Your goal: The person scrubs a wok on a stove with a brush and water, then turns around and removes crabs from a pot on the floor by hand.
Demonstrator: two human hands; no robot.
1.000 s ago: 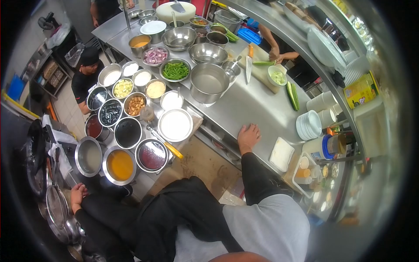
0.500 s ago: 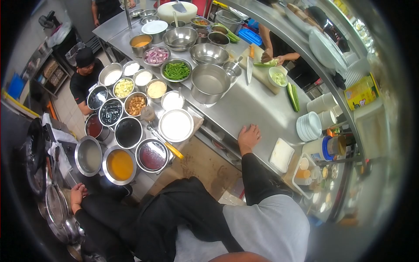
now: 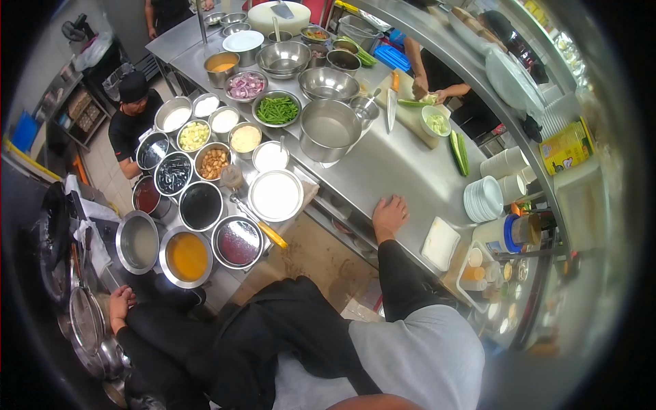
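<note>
My right hand (image 3: 390, 216) lies palm down on the steel counter (image 3: 420, 184), fingers spread and holding nothing. To its right is a folded white cloth (image 3: 441, 244), apart from the fingers. At the lower left, my left hand (image 3: 121, 303) rests by the edge of the stove side, its fingers loosely bent with nothing visible in them. Near that hand are a strainer (image 3: 87, 318) and a bowl of cloudy liquid (image 3: 139, 242). A bowl of orange sauce (image 3: 188, 258) and a pot of dark red sauce (image 3: 238, 242) stand between my two arms, along with a yellow-handled utensil (image 3: 273, 235).
Across the counter a co-worker's hands (image 3: 429, 97) work over a cutting board (image 3: 410, 113), near a knife (image 3: 391, 102) and cucumber pieces (image 3: 459, 153). Another person (image 3: 133, 113) is at left. Stacked white plates (image 3: 483, 199) and a large steel pot (image 3: 331, 131) stand on the counter.
The co-worker's hands at the cutting board have shifted slightly. Both of my hands stay where they were.
</note>
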